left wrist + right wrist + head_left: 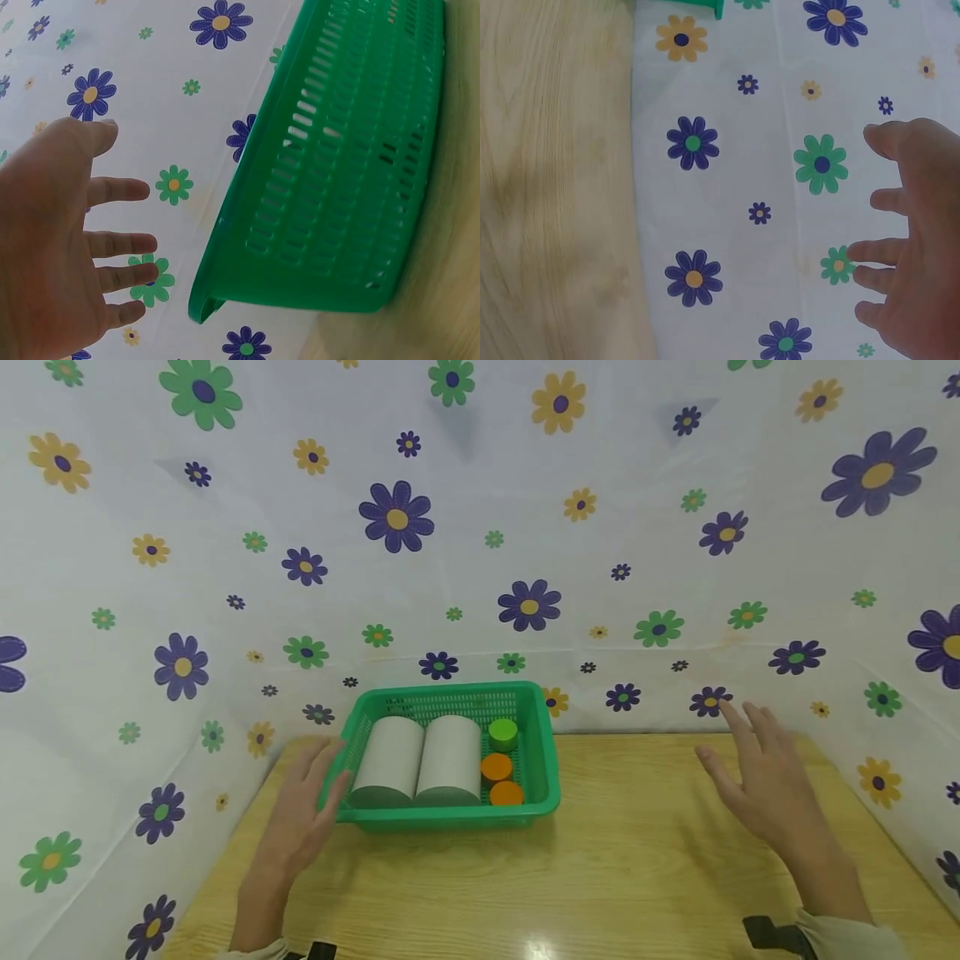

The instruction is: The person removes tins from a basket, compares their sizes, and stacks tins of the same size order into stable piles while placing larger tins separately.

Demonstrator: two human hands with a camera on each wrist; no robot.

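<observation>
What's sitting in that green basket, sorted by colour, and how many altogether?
Grey cylinders: 2
Orange discs: 2
Green disc: 1
Total in the green basket: 5

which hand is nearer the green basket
Left. The left hand is open right at the green basket's left wall; whether they touch is unclear. The right hand is open, well off to the basket's right above the wooden table.

right hand (919,247) fingers spread, flowered cloth (780,187), wooden table (555,187)
</observation>
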